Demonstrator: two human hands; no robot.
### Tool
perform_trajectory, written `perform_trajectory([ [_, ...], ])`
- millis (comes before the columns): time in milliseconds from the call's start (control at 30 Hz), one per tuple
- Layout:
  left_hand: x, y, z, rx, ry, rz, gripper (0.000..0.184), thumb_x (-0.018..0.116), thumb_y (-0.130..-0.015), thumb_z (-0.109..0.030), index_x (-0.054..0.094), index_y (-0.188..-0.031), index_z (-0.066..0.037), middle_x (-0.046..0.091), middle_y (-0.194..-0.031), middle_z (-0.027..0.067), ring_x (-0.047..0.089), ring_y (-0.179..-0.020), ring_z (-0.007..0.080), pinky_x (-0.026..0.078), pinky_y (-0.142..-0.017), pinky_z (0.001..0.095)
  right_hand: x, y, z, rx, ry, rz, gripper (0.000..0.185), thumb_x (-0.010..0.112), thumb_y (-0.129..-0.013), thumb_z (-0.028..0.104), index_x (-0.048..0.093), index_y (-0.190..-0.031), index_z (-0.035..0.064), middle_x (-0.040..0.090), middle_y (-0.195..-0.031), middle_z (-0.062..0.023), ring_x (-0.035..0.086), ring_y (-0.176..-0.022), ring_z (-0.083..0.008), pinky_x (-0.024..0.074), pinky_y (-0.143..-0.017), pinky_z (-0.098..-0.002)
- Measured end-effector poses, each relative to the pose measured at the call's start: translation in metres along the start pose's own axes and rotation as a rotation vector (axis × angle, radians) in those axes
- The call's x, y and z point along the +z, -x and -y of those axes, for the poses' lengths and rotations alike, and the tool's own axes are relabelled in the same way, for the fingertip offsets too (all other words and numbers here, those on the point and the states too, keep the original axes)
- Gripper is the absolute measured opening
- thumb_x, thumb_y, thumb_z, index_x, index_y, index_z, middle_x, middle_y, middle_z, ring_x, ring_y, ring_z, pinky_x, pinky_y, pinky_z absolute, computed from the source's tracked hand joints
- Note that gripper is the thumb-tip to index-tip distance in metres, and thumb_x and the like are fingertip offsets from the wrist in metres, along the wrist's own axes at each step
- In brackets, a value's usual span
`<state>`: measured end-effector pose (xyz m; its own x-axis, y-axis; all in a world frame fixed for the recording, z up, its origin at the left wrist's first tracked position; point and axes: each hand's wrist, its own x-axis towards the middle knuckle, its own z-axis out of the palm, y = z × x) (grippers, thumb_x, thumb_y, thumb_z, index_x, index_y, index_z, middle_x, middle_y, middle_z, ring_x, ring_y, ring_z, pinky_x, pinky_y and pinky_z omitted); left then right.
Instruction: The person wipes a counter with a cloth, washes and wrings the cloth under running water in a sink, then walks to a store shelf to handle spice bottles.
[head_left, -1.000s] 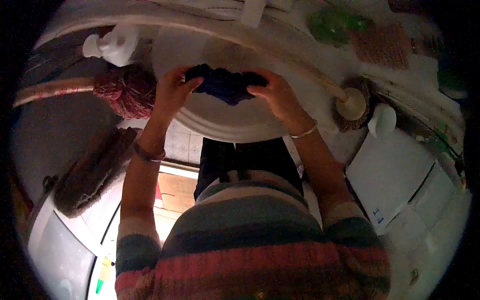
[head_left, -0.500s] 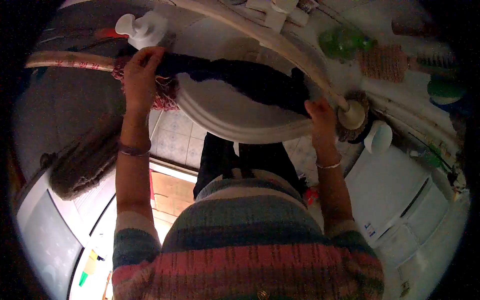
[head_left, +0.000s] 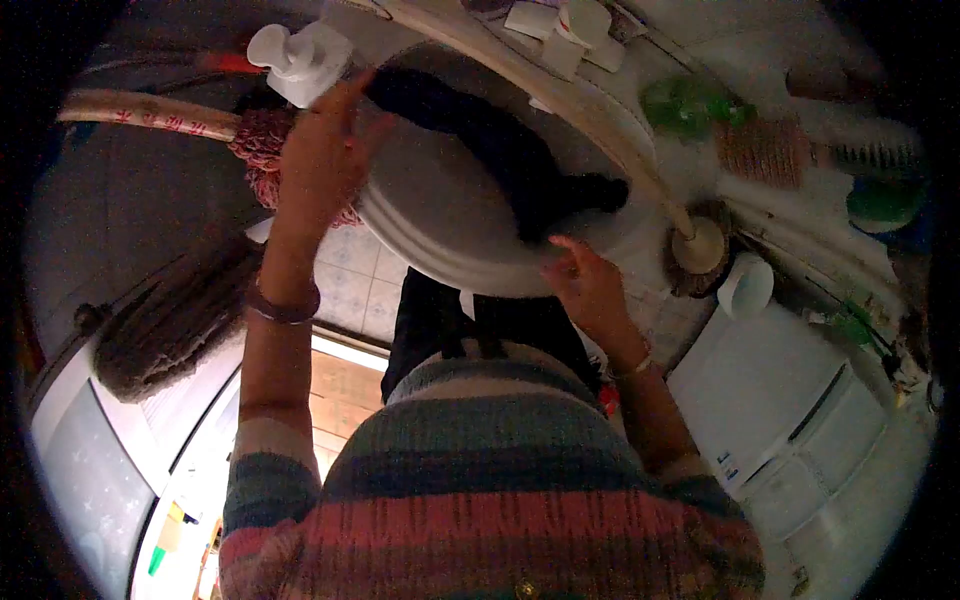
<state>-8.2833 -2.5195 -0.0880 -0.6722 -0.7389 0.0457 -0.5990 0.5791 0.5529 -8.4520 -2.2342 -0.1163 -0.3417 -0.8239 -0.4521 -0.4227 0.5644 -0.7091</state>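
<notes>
A long dark cloth [head_left: 500, 145], its exact kind hard to make out in the dim light, lies bent across the pale round basin [head_left: 430, 225]. At the cloth's upper left end is my left hand [head_left: 325, 160], its fingers apart and slightly blurred; the fingertips are beside or touching the fabric. My right hand [head_left: 592, 290] hovers over the basin's front right rim, fingers spread, just short of the cloth's lower end and holding nothing.
A white bottle [head_left: 300, 62] and a pinkish mop head [head_left: 265, 150] are at the left. A wooden handle [head_left: 560, 85] crosses behind the basin to a round brush [head_left: 698, 250]. White cup [head_left: 747, 285], green bottle [head_left: 685, 105] and white appliance [head_left: 760, 390] stand right.
The cloth was stretched between both hands; now it sags, bent, in the basin. My right hand has let go and moved left and nearer me. My left hand has shifted right, its fingers parting.
</notes>
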Motion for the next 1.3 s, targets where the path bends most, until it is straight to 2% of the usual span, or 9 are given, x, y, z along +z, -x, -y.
perform_trajectory([
  [100,0.01,0.01,-0.014,-0.082,0.164,0.099,0.044,0.068,-0.078,-0.02,0.055,-0.118,-0.009,0.062,-0.102,0.0175,0.063,-0.087,0.0301,0.051,-0.077,0.0336,0.026,-0.062,-0.015,-0.426,0.208,-0.162,0.053,0.068,-0.079,0.022,0.046,-0.125,0.0082,0.054,-0.116,-0.0156,0.051,-0.106,-0.0317,0.0418,-0.091,-0.0397],
  [267,0.037,0.021,-0.01,0.013,0.14,0.137,0.04,0.067,-0.079,-0.02,0.057,-0.116,-0.009,0.062,-0.103,0.0179,0.064,-0.084,0.029,0.052,-0.07,0.035,0.098,-0.161,-0.051,-0.445,0.842,-0.356,0.048,0.063,-0.08,0.025,0.049,-0.124,0.0122,0.052,-0.119,-0.0153,0.05,-0.105,-0.0328,0.04,-0.091,-0.0441],
  [567,0.094,0.04,0.021,-0.554,0.998,0.31,0.049,0.062,-0.085,-0.034,0.05,-0.125,-0.008,0.061,-0.107,0.0109,0.061,-0.093,0.0233,0.05,-0.076,0.0353,0.091,-0.18,-0.031,-0.29,0.773,0.079,0.028,0.06,-0.073,0.01,0.061,-0.102,0.0073,0.061,-0.1,-0.0148,0.056,-0.087,-0.0355,0.043,-0.084,-0.0408],
  [800,0.166,0.029,0.033,-0.841,1.651,0.443,0.063,0.053,-0.085,-0.054,0.043,-0.129,-0.009,0.054,-0.115,0.0112,0.054,-0.104,0.0248,0.049,-0.081,0.0398,0.035,-0.124,0.039,-0.416,-0.385,-0.001,0.031,0.051,-0.068,0.0,0.059,-0.098,0.0029,0.061,-0.098,-0.0116,0.057,-0.096,-0.024,0.0416,-0.088,-0.0333],
  [933,0.207,0.018,0.035,-0.761,1.93,0.419,0.058,0.047,-0.088,-0.055,0.046,-0.126,-0.011,0.054,-0.116,0.0101,0.053,-0.106,0.0225,0.049,-0.084,0.0378,0.037,-0.099,0.069,-0.462,-0.596,-0.083,0.029,0.054,-0.07,0.002,0.059,-0.098,0.0035,0.06,-0.099,-0.0114,0.056,-0.098,-0.0225,0.0417,-0.088,-0.0331],
  [1000,0.253,0.041,0.026,-0.338,2.53,0.259,0.051,0.044,-0.091,-0.05,0.047,-0.124,-0.01,0.056,-0.113,0.0096,0.056,-0.1,0.0226,0.049,-0.084,0.0366,0.057,-0.102,0.07,-0.482,-0.482,-0.247,0.025,0.057,-0.075,0.007,0.059,-0.099,0.0026,0.06,-0.098,-0.0135,0.056,-0.097,-0.0255,0.0429,-0.086,-0.0344],
  [1100,0.241,0.05,0.033,0.073,1.386,0.019,0.043,0.04,-0.095,-0.043,0.049,-0.121,-0.009,0.058,-0.107,0.008,0.059,-0.092,0.0228,0.05,-0.082,0.0369,0.081,-0.128,0.049,-0.443,-0.203,-0.434,0.027,0.058,-0.083,0.02,0.058,-0.103,0.0023,0.061,-0.098,-0.0169,0.058,-0.092,-0.0311,0.0454,-0.082,-0.0385],
  [1167,0.225,0.042,0.028,-0.25,1.143,-0.032,0.04,0.04,-0.095,-0.038,0.049,-0.119,-0.008,0.059,-0.105,0.0074,0.059,-0.09,0.023,0.05,-0.082,0.0377,0.087,-0.142,0.04,-0.314,-0.162,-0.41,0.033,0.057,-0.086,0.028,0.056,-0.108,0.004,0.061,-0.101,-0.0183,0.059,-0.088,-0.0336,0.0465,-0.08,-0.0431],
  [1300,0.217,0.025,0.015,-1.014,1.77,0.048,0.039,0.046,-0.093,-0.033,0.049,-0.119,-0.005,0.059,-0.108,0.0092,0.059,-0.093,0.0238,0.05,-0.082,0.0396,0.075,-0.195,-0.033,0.013,0.143,-0.431,0.03,0.056,-0.088,0.024,0.056,-0.106,0.0001,0.061,-0.094,-0.0191,0.06,-0.086,-0.0364,0.0473,-0.077,-0.0436],
])
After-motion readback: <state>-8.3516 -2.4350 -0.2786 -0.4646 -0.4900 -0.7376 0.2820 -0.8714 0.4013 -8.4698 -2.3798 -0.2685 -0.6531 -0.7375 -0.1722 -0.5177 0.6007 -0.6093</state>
